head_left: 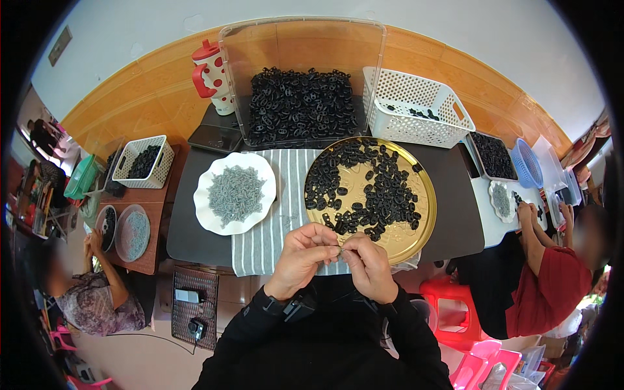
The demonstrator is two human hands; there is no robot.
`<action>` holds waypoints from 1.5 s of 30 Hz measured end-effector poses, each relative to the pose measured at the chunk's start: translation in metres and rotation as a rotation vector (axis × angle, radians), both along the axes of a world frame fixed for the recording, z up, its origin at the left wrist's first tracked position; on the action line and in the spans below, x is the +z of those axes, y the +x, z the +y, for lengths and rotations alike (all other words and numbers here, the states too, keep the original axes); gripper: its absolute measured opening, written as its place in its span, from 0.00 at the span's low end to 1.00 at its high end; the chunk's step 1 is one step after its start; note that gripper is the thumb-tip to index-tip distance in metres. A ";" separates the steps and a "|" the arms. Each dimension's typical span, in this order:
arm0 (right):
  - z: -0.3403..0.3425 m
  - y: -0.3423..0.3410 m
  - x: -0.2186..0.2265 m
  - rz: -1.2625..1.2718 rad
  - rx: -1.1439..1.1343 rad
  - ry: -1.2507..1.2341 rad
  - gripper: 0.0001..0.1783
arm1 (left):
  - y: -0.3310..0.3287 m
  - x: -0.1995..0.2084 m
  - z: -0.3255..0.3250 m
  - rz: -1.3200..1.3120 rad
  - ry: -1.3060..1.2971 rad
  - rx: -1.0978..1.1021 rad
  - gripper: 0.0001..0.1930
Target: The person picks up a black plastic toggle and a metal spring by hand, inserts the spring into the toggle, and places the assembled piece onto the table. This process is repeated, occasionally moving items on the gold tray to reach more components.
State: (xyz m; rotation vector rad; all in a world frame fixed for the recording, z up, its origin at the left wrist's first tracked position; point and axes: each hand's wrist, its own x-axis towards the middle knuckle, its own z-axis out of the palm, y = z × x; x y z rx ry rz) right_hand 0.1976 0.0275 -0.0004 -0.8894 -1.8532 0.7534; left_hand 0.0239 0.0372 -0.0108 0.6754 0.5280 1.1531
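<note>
My left hand (pixel 300 259) and my right hand (pixel 370 265) meet at the table's front edge, fingertips pinched together. Between them is something tiny and darkish, too small to make out. Just beyond my right hand lies a round gold tray (pixel 426 227), bearing many small black oval plastic pieces (pixel 390 198) with holes. Left of it, a white scalloped plate (pixel 203 207) holds a heap of small grey-green slender pieces (pixel 235 193). A grey-and-white striped cloth (pixel 286 172) lies under part of the plate and tray.
At the back stands a clear bin (pixel 303 21) of black pieces. Beside it are a white perforated basket (pixel 416 130), a red-dotted tumbler (pixel 218 78) and a dark flat device (pixel 214 138). People sit at side tables, left (pixel 97 302) and right (pixel 546 286). A red stool (pixel 455 309) stands at right.
</note>
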 end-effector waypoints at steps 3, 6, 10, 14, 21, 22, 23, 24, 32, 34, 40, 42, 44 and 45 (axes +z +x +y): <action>-0.003 -0.001 -0.001 0.075 0.014 -0.223 0.03 | 0.003 -0.001 -0.002 0.079 0.100 0.084 0.10; -0.006 -0.001 0.006 0.188 0.057 -0.396 0.02 | 0.007 0.002 -0.005 0.207 0.192 0.205 0.09; -0.007 0.006 0.007 0.162 0.005 -0.349 0.01 | 0.008 0.004 -0.007 0.320 0.217 0.376 0.10; 0.003 0.020 0.022 -0.158 -0.153 -0.072 0.04 | -0.016 0.011 -0.006 0.236 0.156 0.495 0.10; 0.007 0.025 0.014 -0.219 -0.214 -0.001 0.04 | -0.031 0.008 -0.015 0.225 0.117 0.450 0.08; 0.005 0.022 0.017 -0.158 -0.259 0.002 0.04 | -0.034 0.004 -0.017 0.228 0.114 0.455 0.08; 0.003 0.020 0.021 -0.097 -0.302 0.004 0.05 | -0.036 0.001 -0.019 0.211 0.102 0.449 0.08; -0.001 0.013 0.023 -0.074 -0.285 -0.011 0.05 | -0.039 -0.002 -0.021 0.194 0.091 0.444 0.09; -0.019 -0.059 0.011 0.137 -0.051 -0.110 0.08 | -0.027 -0.002 -0.033 0.162 0.065 0.435 0.08; -0.018 -0.067 0.005 0.189 -0.123 -0.121 0.07 | -0.029 -0.003 -0.035 0.144 0.056 0.447 0.08; -0.014 -0.073 -0.001 0.240 -0.133 -0.109 0.04 | -0.030 -0.003 -0.040 0.197 0.067 0.470 0.09; -0.017 -0.073 0.001 0.303 -0.110 -0.217 0.02 | -0.030 -0.003 -0.041 0.212 0.077 0.466 0.09; -0.017 -0.069 0.000 0.364 -0.090 -0.324 0.01 | -0.029 -0.002 -0.042 0.224 0.088 0.459 0.09; -0.017 -0.066 -0.002 0.390 -0.067 -0.403 0.01 | -0.030 0.001 -0.042 0.269 0.096 0.449 0.09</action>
